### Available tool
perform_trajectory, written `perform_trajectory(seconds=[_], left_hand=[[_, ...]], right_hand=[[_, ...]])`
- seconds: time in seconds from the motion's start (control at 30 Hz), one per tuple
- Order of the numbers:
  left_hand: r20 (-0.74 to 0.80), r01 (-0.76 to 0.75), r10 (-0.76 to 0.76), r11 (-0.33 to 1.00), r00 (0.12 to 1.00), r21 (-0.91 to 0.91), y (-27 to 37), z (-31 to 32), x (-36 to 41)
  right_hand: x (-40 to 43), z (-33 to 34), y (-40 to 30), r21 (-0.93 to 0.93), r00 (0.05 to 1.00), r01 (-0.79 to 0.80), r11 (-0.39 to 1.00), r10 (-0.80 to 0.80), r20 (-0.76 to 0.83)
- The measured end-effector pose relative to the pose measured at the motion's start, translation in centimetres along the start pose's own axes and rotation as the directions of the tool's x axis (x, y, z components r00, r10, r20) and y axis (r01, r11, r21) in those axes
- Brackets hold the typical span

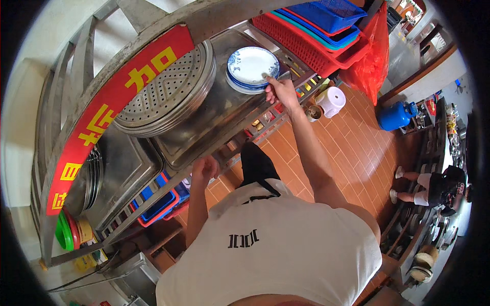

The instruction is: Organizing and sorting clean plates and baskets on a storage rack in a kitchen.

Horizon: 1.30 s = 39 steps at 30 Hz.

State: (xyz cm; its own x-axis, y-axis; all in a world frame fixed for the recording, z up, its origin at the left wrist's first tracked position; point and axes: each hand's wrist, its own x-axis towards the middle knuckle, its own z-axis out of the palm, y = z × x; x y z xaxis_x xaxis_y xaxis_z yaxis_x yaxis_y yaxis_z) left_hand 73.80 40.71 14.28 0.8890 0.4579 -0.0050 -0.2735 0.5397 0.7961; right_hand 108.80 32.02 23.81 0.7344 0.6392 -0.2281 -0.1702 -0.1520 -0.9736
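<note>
A short stack of white plates with blue floral rims (pixel 253 65) rests on a metal tray (pixel 218 114) on the rack shelf. My right hand (pixel 281 91) grips the near right rim of the stack, its thumb on top of the upper plate. How many plates it grips, I cannot tell. My left hand (pixel 205 168) hangs by the shelf's front edge with its fingers loosely curled and nothing visible in them. Left of the plates lies a stack of round perforated metal steamer trays (pixel 164 91).
Red and blue plastic baskets (pixel 306 49) stand beyond the plates, beside a red plastic bag (pixel 373 57). A white stool (pixel 331 102) and a blue gas cylinder (pixel 396 116) are on the tiled floor. Another person (pixel 432 187) stands by shelves at the right.
</note>
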Motion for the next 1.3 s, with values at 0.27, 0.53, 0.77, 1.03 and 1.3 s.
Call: perform_trajectory(seconds=[0.27,0.53,0.77,1.03,1.3], left_hand=[[0.099,-0.036,0.029,0.997,0.995,0.067,-0.3,0.6,0.2],[0.059,-0.024,0.021,0.999,0.998,0.048,0.4,1.5,-0.5],[0.030,-0.054,0.053,0.998,0.998,0.035,-0.2,1.7,-2.2],[0.078,-0.060,0.057,0.997,0.995,0.038,-0.7,2.3,-4.0],[0.020,-0.067,0.066,0.998,0.998,0.023,-0.8,3.3,-4.9]], right_hand=[[1.3,-0.1,0.0,-0.131,1.000,0.017,0.991,-0.019,-0.012],[0.5,-0.3,-0.6,-0.081,0.999,-0.027,0.996,0.030,0.027],[-1.0,0.0,-1.4,-0.038,0.995,-0.016,0.999,0.019,0.093],[-1.5,-0.5,-0.3,0.065,0.995,0.065,0.996,-0.069,0.066],[-6.8,-2.3,1.1,0.142,0.966,0.208,0.968,-0.226,0.122]])
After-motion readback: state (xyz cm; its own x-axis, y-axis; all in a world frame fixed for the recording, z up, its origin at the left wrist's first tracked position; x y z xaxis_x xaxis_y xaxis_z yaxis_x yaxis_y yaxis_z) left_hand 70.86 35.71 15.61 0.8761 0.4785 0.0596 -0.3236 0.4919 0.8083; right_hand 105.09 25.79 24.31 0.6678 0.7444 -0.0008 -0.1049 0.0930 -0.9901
